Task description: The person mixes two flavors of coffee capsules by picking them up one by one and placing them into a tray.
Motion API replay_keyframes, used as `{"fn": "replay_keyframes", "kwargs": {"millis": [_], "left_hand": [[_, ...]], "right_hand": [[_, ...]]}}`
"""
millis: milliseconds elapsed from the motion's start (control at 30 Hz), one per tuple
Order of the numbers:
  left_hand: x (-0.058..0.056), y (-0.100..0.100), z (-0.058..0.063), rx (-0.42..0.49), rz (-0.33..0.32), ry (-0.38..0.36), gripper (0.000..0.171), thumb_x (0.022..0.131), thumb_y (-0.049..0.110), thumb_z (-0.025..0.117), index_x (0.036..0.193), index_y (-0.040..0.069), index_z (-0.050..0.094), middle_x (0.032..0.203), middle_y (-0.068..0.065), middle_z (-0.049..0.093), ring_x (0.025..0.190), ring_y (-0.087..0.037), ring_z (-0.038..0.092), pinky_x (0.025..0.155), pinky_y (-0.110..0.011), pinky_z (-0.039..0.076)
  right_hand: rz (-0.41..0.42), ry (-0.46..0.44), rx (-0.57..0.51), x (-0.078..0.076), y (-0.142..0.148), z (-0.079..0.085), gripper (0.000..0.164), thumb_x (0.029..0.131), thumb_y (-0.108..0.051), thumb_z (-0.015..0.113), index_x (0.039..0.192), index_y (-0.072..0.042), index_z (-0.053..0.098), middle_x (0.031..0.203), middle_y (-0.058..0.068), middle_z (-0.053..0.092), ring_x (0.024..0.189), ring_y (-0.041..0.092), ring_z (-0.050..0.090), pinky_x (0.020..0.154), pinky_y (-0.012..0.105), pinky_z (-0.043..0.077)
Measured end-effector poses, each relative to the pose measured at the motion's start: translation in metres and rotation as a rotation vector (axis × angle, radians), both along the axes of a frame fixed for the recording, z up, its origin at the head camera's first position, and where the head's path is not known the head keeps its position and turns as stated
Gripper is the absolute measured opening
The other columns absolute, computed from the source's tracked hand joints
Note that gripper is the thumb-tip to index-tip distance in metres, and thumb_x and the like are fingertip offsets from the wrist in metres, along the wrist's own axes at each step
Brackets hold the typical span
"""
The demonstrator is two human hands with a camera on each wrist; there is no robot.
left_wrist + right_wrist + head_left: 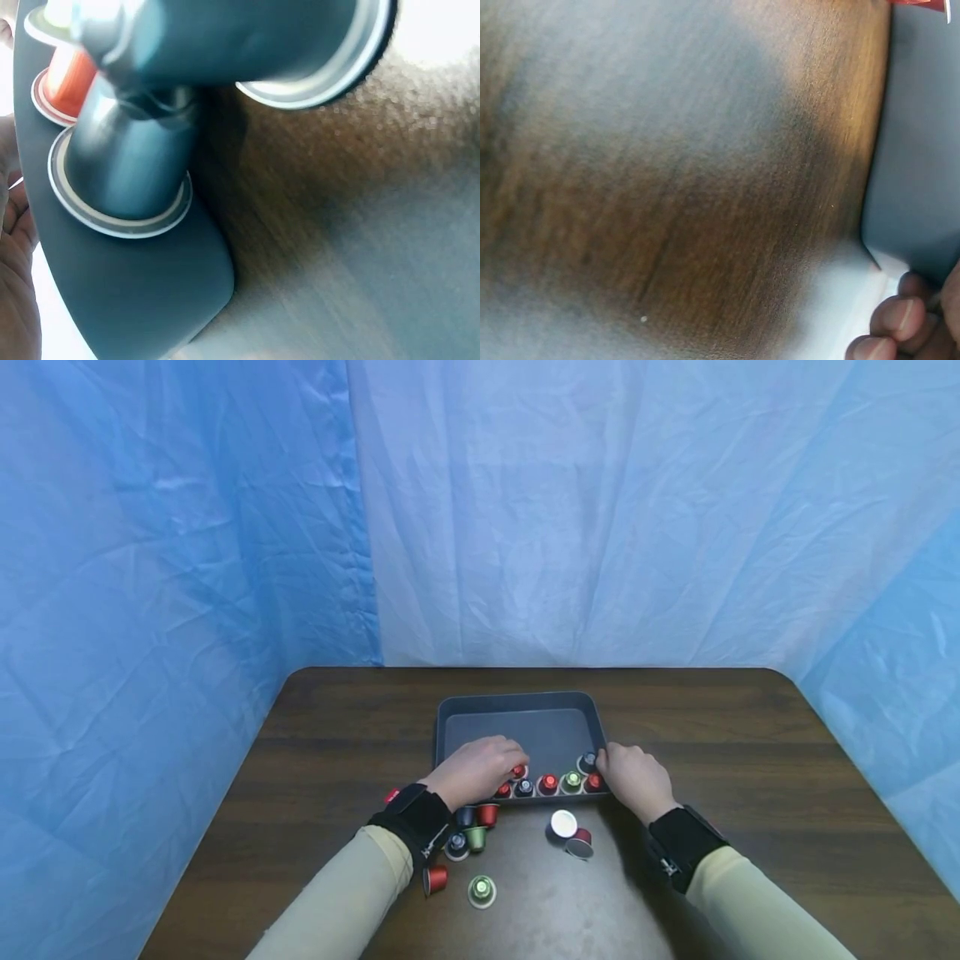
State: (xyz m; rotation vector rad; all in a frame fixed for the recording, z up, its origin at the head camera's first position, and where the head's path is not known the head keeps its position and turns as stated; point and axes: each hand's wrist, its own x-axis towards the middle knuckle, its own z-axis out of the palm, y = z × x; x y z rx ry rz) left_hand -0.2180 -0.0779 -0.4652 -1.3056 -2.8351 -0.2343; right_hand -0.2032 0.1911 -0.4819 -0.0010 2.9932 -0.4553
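A grey rectangular tray [525, 727] lies on the table, with a row of coffee capsules along its near side. My left hand [480, 768] reaches over the near left part and pinches a red coffee capsule [518, 772] behind that row. At the tray's right side, my right hand [637, 777] grips the rim with curled fingers [897, 318]. Just inside, beside the right thumb, a dark capsule [588, 763] stands behind the row. The row shows a dark blue capsule [524, 787], a green capsule [572, 782] and several red ones.
Loose capsules lie under my left wrist, among them a red capsule [435, 879] and a dark capsule [127, 157]. Nearer me stands a green capsule [482, 891]. A white-lidded capsule [563, 824] sits by a tipped capsule [579, 848]. Blue sheets [525, 527] surround the table.
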Motion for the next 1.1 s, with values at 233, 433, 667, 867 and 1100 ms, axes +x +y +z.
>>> {"fn": "replay_keyframes", "kwargs": {"millis": [233,433,667,867,1100], "left_hand": [[0.001,-0.001,0.001,-0.025,0.011,-0.007,0.029,0.099,0.012,0.068,0.127,0.017,0.071,0.127,0.003,0.070,0.121,-0.013,0.062,0.105,-0.030,0.048],[0.003,-0.002,0.003,-0.040,0.016,-0.009,0.029,0.100,0.015,0.066,0.128,0.017,0.070,0.130,0.003,0.069,0.123,-0.013,0.062,0.105,-0.031,0.048],[0.004,-0.004,0.009,0.017,0.013,0.007,0.025,0.100,0.018,0.067,0.124,0.016,0.072,0.126,0.003,0.070,0.120,-0.013,0.063,0.104,-0.031,0.048],[0.007,-0.015,0.020,0.094,0.058,0.013,0.029,0.099,0.018,0.068,0.127,0.014,0.071,0.126,0.002,0.070,0.121,-0.015,0.062,0.106,-0.034,0.048],[0.011,-0.036,0.026,0.119,0.167,0.053,0.032,0.099,0.019,0.068,0.130,0.014,0.069,0.127,0.000,0.068,0.123,-0.017,0.061,0.106,-0.036,0.048]], "right_hand": [[-0.004,-0.003,0.005,0.000,0.000,0.000,0.030,0.104,-0.025,0.053,0.092,-0.001,0.067,0.067,0.006,0.058,0.060,0.022,0.056,0.055,0.035,0.045],[-0.002,-0.006,0.013,0.000,-0.001,0.001,0.031,0.104,-0.025,0.052,0.092,-0.001,0.068,0.067,0.006,0.059,0.061,0.023,0.057,0.055,0.036,0.046],[-0.007,-0.014,0.010,0.000,-0.001,0.000,0.031,0.104,-0.026,0.053,0.094,-0.001,0.068,0.067,0.006,0.059,0.061,0.023,0.057,0.055,0.035,0.046],[-0.017,-0.025,-0.002,0.001,-0.001,0.000,0.031,0.104,-0.026,0.054,0.095,-0.001,0.068,0.067,0.006,0.059,0.061,0.022,0.057,0.056,0.034,0.047],[-0.016,-0.012,-0.012,0.001,0.000,0.001,0.030,0.104,-0.026,0.055,0.092,-0.001,0.068,0.066,0.006,0.057,0.061,0.021,0.056,0.056,0.034,0.046]]}}
